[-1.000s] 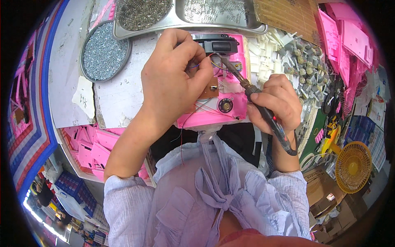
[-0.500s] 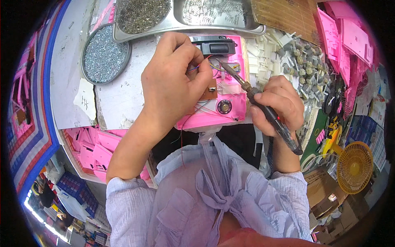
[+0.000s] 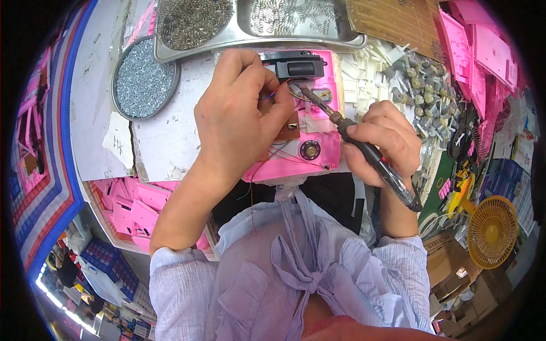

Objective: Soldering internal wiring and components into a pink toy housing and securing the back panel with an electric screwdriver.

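The left hand, thumb and forefinger pinched together on thin wires, is over the pink case on the table. The right hand curls around the soldering iron, its tip near those wires.

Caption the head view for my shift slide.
Over an open pink housing, the left hand pinches thin wires while the right hand holds a soldering iron, tip close by.
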The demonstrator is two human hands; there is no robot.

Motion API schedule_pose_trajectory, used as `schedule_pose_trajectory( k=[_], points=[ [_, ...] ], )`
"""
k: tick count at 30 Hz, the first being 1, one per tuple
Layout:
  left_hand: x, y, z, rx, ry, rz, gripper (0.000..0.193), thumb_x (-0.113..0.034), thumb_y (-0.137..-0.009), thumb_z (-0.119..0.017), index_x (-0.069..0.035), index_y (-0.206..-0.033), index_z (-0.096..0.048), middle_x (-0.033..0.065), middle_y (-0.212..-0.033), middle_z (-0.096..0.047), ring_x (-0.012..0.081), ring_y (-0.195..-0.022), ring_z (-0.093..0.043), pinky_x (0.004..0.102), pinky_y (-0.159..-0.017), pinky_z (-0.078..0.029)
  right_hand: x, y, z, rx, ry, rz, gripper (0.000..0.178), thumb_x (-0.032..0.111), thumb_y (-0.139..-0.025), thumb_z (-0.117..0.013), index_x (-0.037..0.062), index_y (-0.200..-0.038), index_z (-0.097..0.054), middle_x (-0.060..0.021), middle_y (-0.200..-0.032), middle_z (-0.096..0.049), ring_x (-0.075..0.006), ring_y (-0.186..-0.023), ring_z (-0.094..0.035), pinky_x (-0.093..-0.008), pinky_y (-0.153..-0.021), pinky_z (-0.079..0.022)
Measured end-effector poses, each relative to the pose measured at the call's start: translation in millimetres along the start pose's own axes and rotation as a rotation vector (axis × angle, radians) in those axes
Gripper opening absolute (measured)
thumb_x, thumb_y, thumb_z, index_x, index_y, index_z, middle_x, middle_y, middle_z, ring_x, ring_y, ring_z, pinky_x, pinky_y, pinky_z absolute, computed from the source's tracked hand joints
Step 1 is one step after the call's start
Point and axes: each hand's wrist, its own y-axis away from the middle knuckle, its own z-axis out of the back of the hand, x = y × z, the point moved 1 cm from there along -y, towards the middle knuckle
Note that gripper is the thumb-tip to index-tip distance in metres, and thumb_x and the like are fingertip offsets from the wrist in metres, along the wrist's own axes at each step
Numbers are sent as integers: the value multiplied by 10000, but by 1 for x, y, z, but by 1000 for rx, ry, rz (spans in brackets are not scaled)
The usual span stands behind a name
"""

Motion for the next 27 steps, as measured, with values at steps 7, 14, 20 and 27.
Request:
schedule_pose_trajectory(
  k=[7, 14, 20, 27],
  points=[
    [0, 1, -3, -32, 13, -12, 154, -99, -796, -789, -46, -787, -645, 49, -944, -589, 187, -631, -644, 326, -543, -514, -1, -3, -5, 4, 7, -13, 343, 18, -636, -830, 44, -959, -716, -50, -668, -580, -226, -572, -532, -329, -541, -417],
    [0, 2, -4, -49, -32, -43, 163, -107, -799, -794, -54, -796, -640, 44, -958, -592, 189, -625, -638, 328, -537, -512, -3, -7, -6, 2, 22, 13, 342, 22, -630, -839, 43, -950, -718, -45, -658, -576, -220, -569, -528, -330, -534, -405],
    [-4, 4, -4, -11, -55, 1, 140, -46, -793, -787, -11, -841, -659, 98, -985, -606, 203, -770, -633, 304, -657, -529, -4, -8, -5, -19, 10, 11, 334, 13, -630, -833, 40, -945, -724, -44, -659, -576, -217, -571, -529, -321, -536, -412],
    [-3, 5, -6, -39, -78, -42, 148, -40, -795, -778, -14, -862, -650, 105, -981, -602, 226, -764, -626, 322, -646, -525, -5, -12, 0, 15, -8, -23, 337, 11, -632, -825, 49, -953, -727, -47, -663, -587, -224, -583, -549, -324, -540, -437]
  ],
)
